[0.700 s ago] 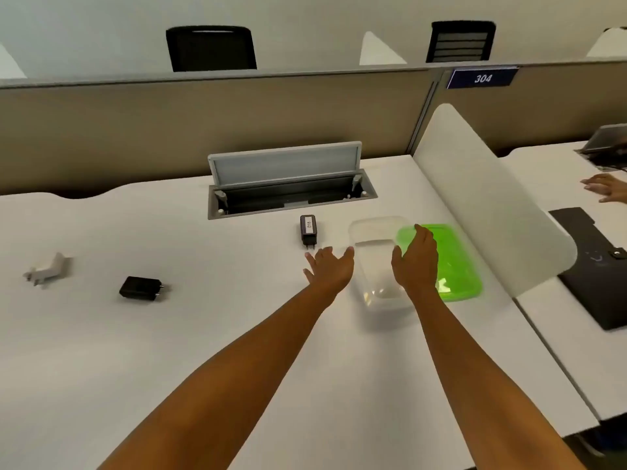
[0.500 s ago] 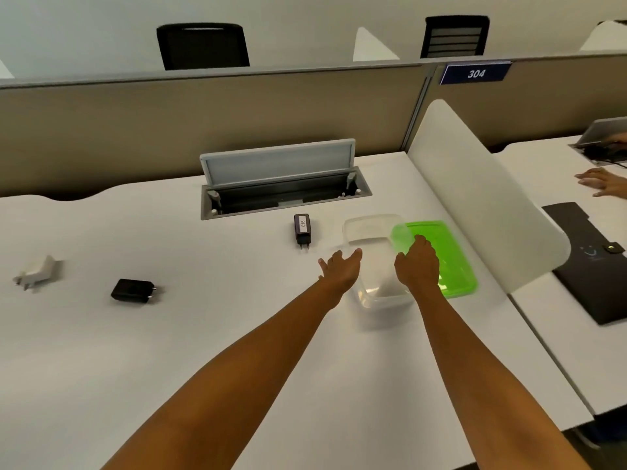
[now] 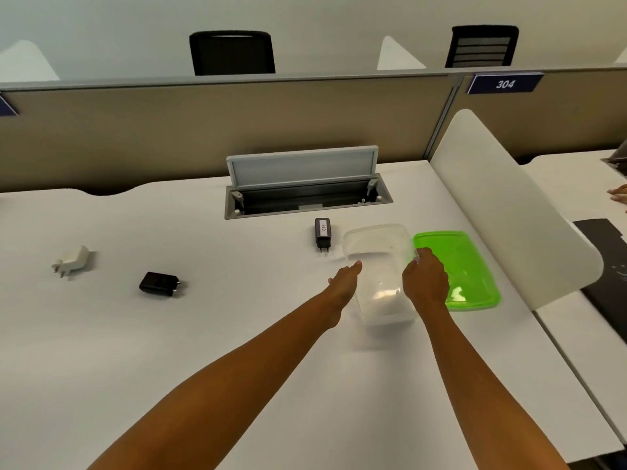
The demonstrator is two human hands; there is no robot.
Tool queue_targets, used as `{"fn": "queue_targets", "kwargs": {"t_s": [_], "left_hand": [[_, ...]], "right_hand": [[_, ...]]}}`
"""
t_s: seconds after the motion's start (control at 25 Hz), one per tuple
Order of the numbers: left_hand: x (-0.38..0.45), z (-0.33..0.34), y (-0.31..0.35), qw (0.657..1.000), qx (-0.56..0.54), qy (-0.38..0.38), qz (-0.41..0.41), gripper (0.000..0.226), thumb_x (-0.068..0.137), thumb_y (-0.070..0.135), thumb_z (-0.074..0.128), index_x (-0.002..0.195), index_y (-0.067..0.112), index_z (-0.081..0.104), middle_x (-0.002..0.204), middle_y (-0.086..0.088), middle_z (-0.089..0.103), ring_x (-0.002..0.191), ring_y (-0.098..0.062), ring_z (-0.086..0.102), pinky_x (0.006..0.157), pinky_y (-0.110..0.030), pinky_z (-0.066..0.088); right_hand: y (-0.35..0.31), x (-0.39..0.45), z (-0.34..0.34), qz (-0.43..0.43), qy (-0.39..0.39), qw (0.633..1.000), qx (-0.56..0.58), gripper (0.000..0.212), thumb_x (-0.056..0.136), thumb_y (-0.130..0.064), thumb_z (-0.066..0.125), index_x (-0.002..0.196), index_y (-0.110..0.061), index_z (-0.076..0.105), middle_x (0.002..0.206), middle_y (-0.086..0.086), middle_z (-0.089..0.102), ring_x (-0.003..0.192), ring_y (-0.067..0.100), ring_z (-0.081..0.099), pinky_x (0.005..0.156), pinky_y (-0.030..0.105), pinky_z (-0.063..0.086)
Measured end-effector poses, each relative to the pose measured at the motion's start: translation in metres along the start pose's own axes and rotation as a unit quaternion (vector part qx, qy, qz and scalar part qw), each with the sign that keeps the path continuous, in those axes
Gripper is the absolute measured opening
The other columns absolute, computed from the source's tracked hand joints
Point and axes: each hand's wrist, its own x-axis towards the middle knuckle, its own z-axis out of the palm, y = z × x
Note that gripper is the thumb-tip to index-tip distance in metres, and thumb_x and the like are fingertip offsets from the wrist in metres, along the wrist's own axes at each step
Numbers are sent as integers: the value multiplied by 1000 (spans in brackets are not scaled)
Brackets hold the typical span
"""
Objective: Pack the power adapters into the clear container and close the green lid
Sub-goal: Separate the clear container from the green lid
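An empty clear container (image 3: 376, 242) stands on the white desk, right of centre. My left hand (image 3: 344, 281) lies flat against its left wall, fingers straight. My right hand (image 3: 425, 283) curls over its right rim, fingers bent onto the edge. The green lid (image 3: 464, 262) lies flat just right of the container, partly behind my right hand. A black adapter with a white label (image 3: 322, 232) lies just left of the container. Another black adapter (image 3: 158, 283) and a white adapter (image 3: 72, 260) lie far to the left.
An open cable hatch (image 3: 305, 184) sits behind the container. A white curved divider (image 3: 509, 212) rises at the desk's right edge. Beyond it another person's hand (image 3: 619, 195) and a black pad (image 3: 607, 262) are on the neighbouring desk.
Both hands closed in on the container: the left now touches its left wall, the right has moved off the lid and curled onto the right rim.
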Motion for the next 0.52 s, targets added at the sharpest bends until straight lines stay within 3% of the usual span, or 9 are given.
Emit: {"fn": "queue_targets", "kwargs": {"t_s": [0.12,0.24,0.52], "left_hand": [[-18,-28,-14,998,-64,-1,-2,69,101,58,31,158,22,18,167,-2,15,153,-23,13,121,-42,12],[-39,-63,-33,996,-89,12,9,68,100,59,31,158,24,21,166,1,19,153,-22,13,122,-43,10],[-86,-163,-70,983,-145,98,63,59,103,53,33,155,25,29,163,4,29,153,-19,14,121,-43,12]], "right_hand": [[-18,-24,5,-22,5,1000,10,34,94,-15,51,126,-8,60,122,18,67,111,43,62,91,44,49],[-37,-47,11,-47,1,999,18,29,94,-17,52,120,-11,64,114,16,71,103,43,65,87,43,51],[-92,-107,51,-102,-95,987,82,28,97,-17,52,121,-11,65,116,10,72,98,34,69,83,31,49]]}}
